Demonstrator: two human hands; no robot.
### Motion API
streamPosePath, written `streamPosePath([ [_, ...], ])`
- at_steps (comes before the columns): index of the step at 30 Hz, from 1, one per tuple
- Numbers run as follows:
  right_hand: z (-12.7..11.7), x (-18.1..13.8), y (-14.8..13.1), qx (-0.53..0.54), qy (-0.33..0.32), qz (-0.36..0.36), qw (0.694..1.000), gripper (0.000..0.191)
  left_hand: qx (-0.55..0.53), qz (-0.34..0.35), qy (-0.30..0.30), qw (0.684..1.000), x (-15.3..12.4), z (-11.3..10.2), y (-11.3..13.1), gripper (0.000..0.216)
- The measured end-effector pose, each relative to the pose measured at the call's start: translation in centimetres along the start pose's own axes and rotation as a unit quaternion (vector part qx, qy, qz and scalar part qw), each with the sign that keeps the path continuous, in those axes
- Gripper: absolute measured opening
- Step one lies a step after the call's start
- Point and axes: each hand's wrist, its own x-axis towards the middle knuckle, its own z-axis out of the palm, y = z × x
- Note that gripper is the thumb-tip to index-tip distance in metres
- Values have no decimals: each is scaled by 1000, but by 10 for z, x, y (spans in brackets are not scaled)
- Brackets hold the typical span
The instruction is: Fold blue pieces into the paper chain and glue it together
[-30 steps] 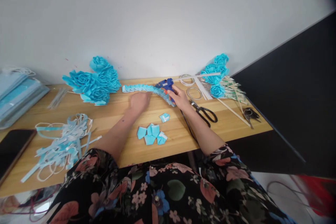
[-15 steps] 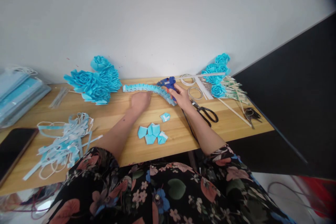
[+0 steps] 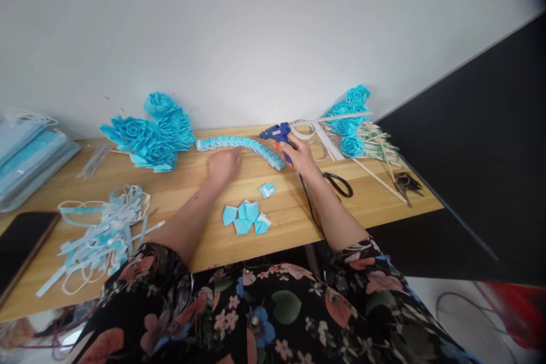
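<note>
We inspect a wooden tabletop (image 3: 294, 227) set along a plain pale wall (image 3: 256, 40), with a dark panel (image 3: 478, 142) on the right. Nearest to us are the person's floral sleeves (image 3: 149, 273). A phone (image 3: 25, 239) lies at the near left, and to its right we record a loose heap of blue and white scraps (image 3: 106, 233).

At the middle lies a cluster of folded pieces (image 3: 243, 226), with a lone piece (image 3: 267, 190) just beyond it. Further in, the left hand (image 3: 224, 165) rests with its fingers curled, its tips at the near edge of the strip (image 3: 230, 141); we cannot tell whether its grip pinches the strip. The strip lies in an arc across the tabletop, beyond the lone piece.

The right hand (image 3: 302, 154) has its grip clamped on the handle of the glue gun (image 3: 279, 132), whose nozzle points left, near the strip. A long glue stick (image 3: 333, 119) projects from the back. Scissors (image 3: 341, 183) lie right of that hand, partly hidden by the forearm.

Towards the wall we note masks (image 3: 38, 153) at far left, blue flowers (image 3: 157, 131) left of the strip, and a smaller bunch (image 3: 347, 111) at right.
</note>
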Motion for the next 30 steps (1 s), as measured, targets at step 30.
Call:
streamPosePath([
  [30,5,0,13,-41,-20,-2,999,24,47,31,-46,997,7,0,13,48],
])
